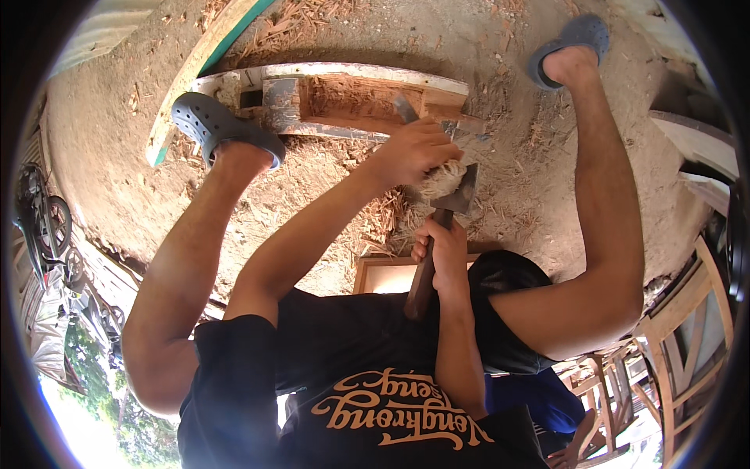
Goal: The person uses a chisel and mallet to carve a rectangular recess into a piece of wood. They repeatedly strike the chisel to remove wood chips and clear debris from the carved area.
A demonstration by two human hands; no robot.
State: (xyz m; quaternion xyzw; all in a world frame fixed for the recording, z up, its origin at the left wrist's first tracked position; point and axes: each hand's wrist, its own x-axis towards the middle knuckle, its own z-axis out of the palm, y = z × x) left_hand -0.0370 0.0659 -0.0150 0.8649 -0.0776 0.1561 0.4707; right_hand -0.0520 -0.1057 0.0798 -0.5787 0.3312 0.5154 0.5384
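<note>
My left hand (418,152) grips a chisel, its flat metal blade (405,109) slanting to the near side of a hollowed wooden piece (281,102). Below the fist sticks out the chisel's pale, frayed handle end (441,181). My right hand (444,254) is closed around the dark wooden handle of a hatchet (467,191). The hatchet's metal head is right beside the frayed end; whether they touch, I cannot tell. The wooden piece has worn white and grey paint and a rough, reddish cavity. My left clog (226,129) is against its left part.
A green-edged curved board (183,94) lies at the left end. Wood chips (383,223) litter the dirt floor. A wooden frame (375,270) is near my lap. Chair frames (680,352) and a person in blue (531,399) are at lower right; a motorcycle (47,211) stands far left.
</note>
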